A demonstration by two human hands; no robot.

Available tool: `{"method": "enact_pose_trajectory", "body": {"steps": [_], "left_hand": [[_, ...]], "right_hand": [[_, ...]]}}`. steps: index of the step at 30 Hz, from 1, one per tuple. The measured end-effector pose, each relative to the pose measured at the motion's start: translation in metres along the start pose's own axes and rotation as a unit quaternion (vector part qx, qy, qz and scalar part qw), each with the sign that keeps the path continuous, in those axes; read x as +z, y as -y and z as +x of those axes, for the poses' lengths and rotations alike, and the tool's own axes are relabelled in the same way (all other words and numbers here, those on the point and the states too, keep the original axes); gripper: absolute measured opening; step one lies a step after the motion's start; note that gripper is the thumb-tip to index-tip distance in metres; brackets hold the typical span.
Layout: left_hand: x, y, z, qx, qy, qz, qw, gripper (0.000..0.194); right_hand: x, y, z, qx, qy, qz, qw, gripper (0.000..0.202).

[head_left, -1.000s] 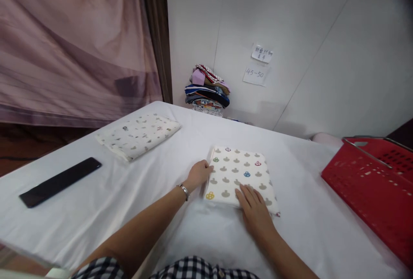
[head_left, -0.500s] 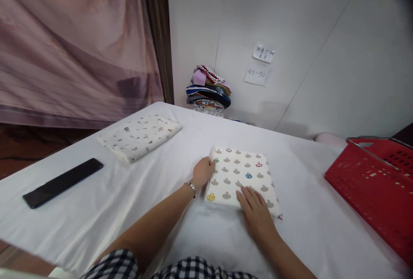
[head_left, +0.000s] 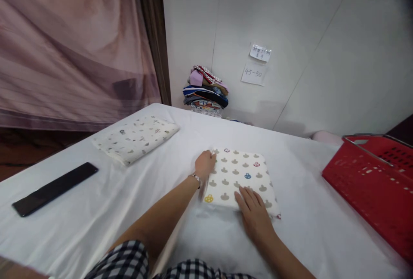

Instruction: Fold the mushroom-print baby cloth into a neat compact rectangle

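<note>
A folded white cloth (head_left: 240,171) printed with grey, yellow, blue and red mushroom shapes lies flat on the white-covered table (head_left: 142,210). At its upper left edge is my left hand (head_left: 205,163), fingers closed on the cloth's border, a bracelet on the wrist. My right hand (head_left: 254,214) rests on the cloth's near edge, palm down, with its fingers stretched out. Farther left lies a second folded white cloth (head_left: 138,137) with small grey prints, touched by neither hand.
A long black flat object (head_left: 54,188) lies at the table's left. On the right stands a red basket (head_left: 371,184) with a metal handle. Behind the table is a pile of folded fabrics (head_left: 206,91) by the wall. A pink curtain (head_left: 74,46) hangs at the left.
The view has shifted slightly. My left hand has slid a little up along the cloth's left edge. My right hand stays in the same place on the cloth.
</note>
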State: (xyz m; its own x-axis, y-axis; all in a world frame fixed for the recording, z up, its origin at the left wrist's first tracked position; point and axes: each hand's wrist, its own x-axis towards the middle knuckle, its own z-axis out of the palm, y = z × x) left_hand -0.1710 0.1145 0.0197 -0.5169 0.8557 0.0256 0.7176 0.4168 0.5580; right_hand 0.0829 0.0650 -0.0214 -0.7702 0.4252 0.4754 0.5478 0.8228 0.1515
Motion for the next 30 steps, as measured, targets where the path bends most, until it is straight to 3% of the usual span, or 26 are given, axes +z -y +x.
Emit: {"method": "enact_pose_trajectory", "body": {"steps": [4, 9, 11, 14, 17, 22, 30], "left_hand": [[0.005, 0.008, 0.0, -0.028, 0.003, -0.012, 1.0, 0.028], [-0.004, 0.003, 0.002, -0.032, 0.016, -0.029, 0.999, 0.024], [-0.006, -0.004, -0.001, 0.019, -0.029, -0.01, 0.999, 0.025], [-0.002, -0.017, -0.008, 0.162, -0.082, 0.033, 0.983, 0.039], [0.008, -0.02, -0.012, 0.25, -0.041, 0.071, 0.965, 0.051], [0.02, -0.006, -0.007, 0.157, 0.061, 0.071, 0.983, 0.066], [0.018, 0.0, -0.004, 0.143, 0.067, 0.014, 0.987, 0.061]], "right_hand": [[0.002, 0.0, -0.001, 0.004, 0.005, -0.002, 1.0, 0.058], [0.002, 0.001, -0.001, 0.013, 0.007, 0.0, 1.0, 0.057], [0.003, 0.002, -0.001, 0.014, 0.007, 0.002, 1.0, 0.056], [0.003, 0.002, -0.001, 0.015, 0.004, 0.0, 1.0, 0.055], [0.004, 0.002, -0.002, 0.017, 0.006, -0.002, 1.0, 0.054], [0.002, 0.003, -0.001, 0.009, 0.007, -0.006, 1.0, 0.054], [0.002, 0.004, 0.002, 0.008, 0.008, -0.009, 1.0, 0.055]]}}
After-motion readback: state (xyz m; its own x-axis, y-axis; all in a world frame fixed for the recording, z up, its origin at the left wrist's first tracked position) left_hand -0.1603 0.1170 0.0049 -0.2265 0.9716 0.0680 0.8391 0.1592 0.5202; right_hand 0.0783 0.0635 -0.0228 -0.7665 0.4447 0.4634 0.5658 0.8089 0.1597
